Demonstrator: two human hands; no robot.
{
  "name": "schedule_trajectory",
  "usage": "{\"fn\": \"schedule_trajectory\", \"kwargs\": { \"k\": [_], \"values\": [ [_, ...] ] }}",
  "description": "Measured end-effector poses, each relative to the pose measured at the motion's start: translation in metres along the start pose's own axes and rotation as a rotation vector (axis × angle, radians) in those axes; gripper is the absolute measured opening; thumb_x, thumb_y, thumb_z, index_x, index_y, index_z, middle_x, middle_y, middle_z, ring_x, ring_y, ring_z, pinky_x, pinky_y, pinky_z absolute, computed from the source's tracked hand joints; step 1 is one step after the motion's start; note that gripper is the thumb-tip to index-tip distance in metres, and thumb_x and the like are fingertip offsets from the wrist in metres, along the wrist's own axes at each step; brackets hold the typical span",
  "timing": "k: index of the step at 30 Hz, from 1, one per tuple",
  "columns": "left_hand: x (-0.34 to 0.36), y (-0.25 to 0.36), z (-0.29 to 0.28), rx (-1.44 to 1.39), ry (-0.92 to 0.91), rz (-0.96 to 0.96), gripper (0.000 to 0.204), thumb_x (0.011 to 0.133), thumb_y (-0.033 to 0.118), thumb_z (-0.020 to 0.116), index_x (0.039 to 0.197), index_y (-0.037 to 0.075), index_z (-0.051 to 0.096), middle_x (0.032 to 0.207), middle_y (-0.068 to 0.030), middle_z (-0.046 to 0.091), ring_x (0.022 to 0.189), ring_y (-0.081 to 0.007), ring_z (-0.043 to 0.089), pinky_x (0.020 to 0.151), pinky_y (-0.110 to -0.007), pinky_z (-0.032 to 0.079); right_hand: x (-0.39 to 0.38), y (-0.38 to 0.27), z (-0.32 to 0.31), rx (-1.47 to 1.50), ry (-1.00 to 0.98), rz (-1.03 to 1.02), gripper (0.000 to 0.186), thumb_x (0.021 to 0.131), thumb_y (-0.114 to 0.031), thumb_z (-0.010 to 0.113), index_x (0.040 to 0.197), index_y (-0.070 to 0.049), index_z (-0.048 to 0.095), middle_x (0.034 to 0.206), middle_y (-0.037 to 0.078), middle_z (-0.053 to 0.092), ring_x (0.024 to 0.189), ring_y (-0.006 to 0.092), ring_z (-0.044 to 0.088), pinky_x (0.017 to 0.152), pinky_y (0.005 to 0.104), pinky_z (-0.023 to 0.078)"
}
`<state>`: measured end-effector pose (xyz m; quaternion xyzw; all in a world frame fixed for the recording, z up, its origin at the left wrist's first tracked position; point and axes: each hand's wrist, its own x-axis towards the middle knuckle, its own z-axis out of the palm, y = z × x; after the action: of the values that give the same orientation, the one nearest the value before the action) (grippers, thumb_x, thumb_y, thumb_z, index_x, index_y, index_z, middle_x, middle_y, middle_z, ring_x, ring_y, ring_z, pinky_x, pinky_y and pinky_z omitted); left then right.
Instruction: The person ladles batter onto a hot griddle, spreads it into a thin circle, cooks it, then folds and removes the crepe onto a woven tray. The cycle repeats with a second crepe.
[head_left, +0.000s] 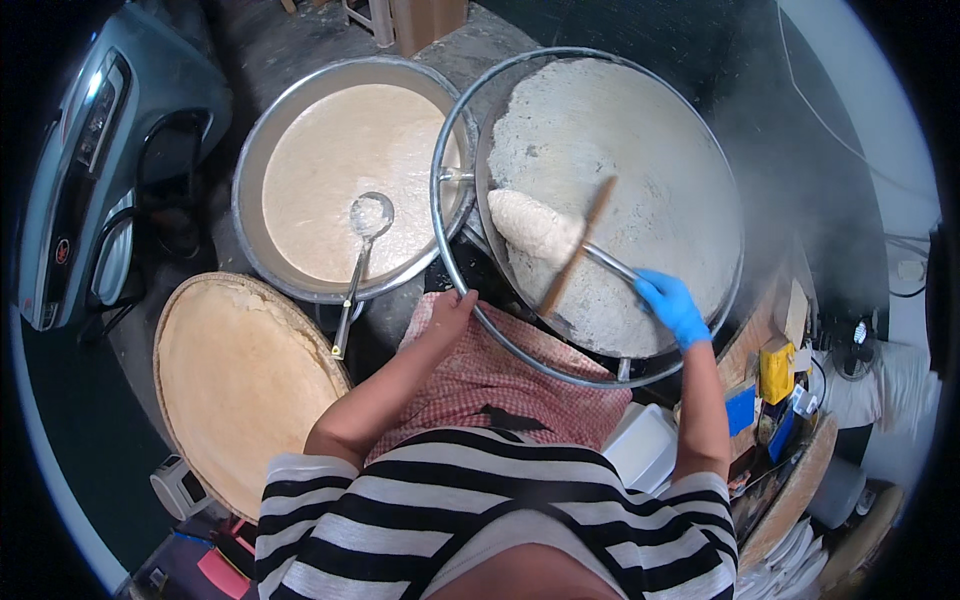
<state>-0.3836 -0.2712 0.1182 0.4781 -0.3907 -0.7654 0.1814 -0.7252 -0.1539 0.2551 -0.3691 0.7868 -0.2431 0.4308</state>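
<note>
A round griddle (pixel 640 190) stands in front of me, its grey surface dusted pale and wrapped in steam. Around it runs a metal ring (pixel 520 360), gripped at its near left side by my bare left hand (pixel 450 315). In a blue glove, my right hand (pixel 673 305) closes around the metal handle of a batter spreader (pixel 598 215). The spreader's wooden bar lies across the griddle, against a thick mound of cream batter (pixel 532 225) at the left. Part of the batter is hidden behind the bar.
Left of the griddle, a large metal basin (pixel 250 215) holds batter, with a ladle (pixel 350 300) resting over its rim. Below it sits a round tray (pixel 165 370) stacked with thin pale pancakes (pixel 245 380). A grey-blue scooter (pixel 150 130) stands far left; a yellow box (pixel 776 370) lies at right.
</note>
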Motion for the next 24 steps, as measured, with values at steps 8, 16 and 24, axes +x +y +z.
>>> {"fn": "schedule_trajectory", "kwargs": {
  "k": [8, 16, 24],
  "values": [
    [0.018, 0.030, -0.020, -0.078, -0.014, -0.102, 0.024, 0.090, 0.025, 0.053, 0.080, 0.004, 0.056, 0.071, -0.0074, 0.063, 0.063, -0.0152, 0.060, 0.055, -0.026, 0.047, 0.089, -0.181, 0.124, -0.388, -0.058, -0.453, 0.036, 0.087, -0.041, 0.048, 0.102, -0.013, 0.064, 0.092, 0.015, 0.063, 0.082, 0.0338, 0.060, 0.074, 0.0383, 0.047],
    [-0.028, 0.046, -0.005, 0.789, -0.179, -0.045, 0.031, 0.087, 0.028, 0.056, 0.077, 0.000, 0.061, 0.063, -0.0069, 0.061, 0.057, -0.0135, 0.058, 0.052, -0.027, 0.046, -0.032, -0.072, 0.092, -0.149, 0.267, -0.132, 0.038, 0.088, -0.037, 0.050, 0.115, -0.012, 0.058, 0.093, 0.018, 0.063, 0.085, 0.0325, 0.061, 0.075, 0.0372, 0.048],
    [-0.078, 0.027, 0.131, 0.207, -0.405, 0.318, 0.024, 0.087, 0.021, 0.057, 0.091, -0.003, 0.060, 0.074, -0.0008, 0.056, 0.070, -0.0071, 0.050, 0.063, -0.022, 0.042, -0.124, -0.021, 0.151, 0.147, 0.526, -0.183, 0.042, 0.091, -0.021, 0.050, 0.129, -0.004, 0.042, 0.092, 0.018, 0.060, 0.083, 0.0225, 0.060, 0.073, 0.0321, 0.047]
  ]
}}
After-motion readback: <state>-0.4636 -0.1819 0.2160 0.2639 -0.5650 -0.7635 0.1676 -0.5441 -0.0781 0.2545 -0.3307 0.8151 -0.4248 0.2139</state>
